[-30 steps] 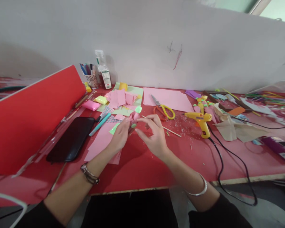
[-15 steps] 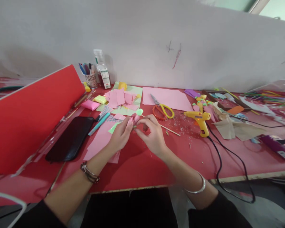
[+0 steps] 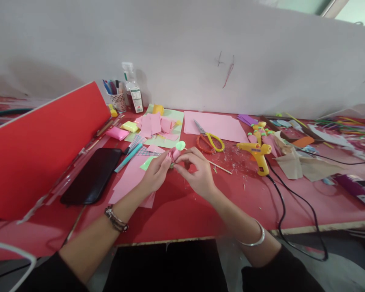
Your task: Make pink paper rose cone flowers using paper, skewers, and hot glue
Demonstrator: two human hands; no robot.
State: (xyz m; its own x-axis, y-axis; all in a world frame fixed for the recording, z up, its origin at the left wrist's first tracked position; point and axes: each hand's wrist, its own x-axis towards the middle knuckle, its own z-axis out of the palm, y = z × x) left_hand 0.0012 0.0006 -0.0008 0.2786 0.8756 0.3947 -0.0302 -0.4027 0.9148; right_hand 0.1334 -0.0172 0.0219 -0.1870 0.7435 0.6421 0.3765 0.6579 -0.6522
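Both my hands meet over the red table. My left hand pinches a small rolled pink paper flower from the left. My right hand closes its fingertips on the same flower from the right. A pale green leaf piece sticks up at the flower's top. A thin wooden stick runs out to the right from under my right hand. Under my left hand lies a pink paper sheet.
A yellow glue gun with a black cord stands to the right. Scissors lie on a pink sheet behind. A black phone and a raised red board are on the left. Pink paper squares, a pen cup and a bottle sit at the back.
My right hand's fingers have drawn in from spread to pinching the flower. Both hands and the flower stayed in about the same place.
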